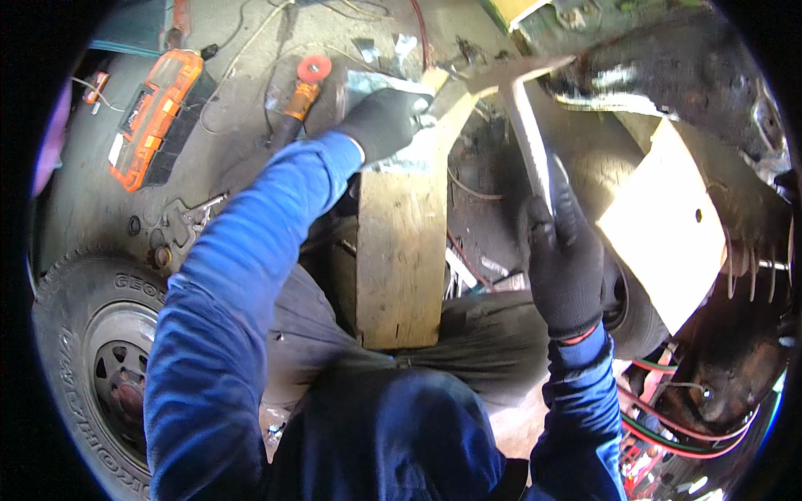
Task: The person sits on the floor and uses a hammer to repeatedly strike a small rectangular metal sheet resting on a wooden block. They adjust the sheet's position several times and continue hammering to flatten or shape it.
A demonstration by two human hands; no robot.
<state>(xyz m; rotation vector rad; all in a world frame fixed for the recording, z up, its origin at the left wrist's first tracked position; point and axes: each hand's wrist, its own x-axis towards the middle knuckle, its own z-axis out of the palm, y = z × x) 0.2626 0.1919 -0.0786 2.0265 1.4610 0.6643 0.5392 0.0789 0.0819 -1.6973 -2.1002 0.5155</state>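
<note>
My left hand (380,123), in a black glove, is closed on a bent piece of shiny sheet metal (409,159). The metal lies over the far end of a thick wooden block (401,259), which stretches away from between my legs. My right hand (565,271), also gloved in black, is wrapped round the lower handle of a hammer (530,134). The hammer is raised, its head up and to the right of the metal and blurred. Part of the sheet metal is hidden by my left hand.
An angle grinder (301,100) with a red disc lies beyond my left arm, near an orange and black toolbox (159,117). A wheel (63,367) is at lower left. To the right are a pale panel (668,225), rusty bodywork (677,67) and red and green hoses (685,449).
</note>
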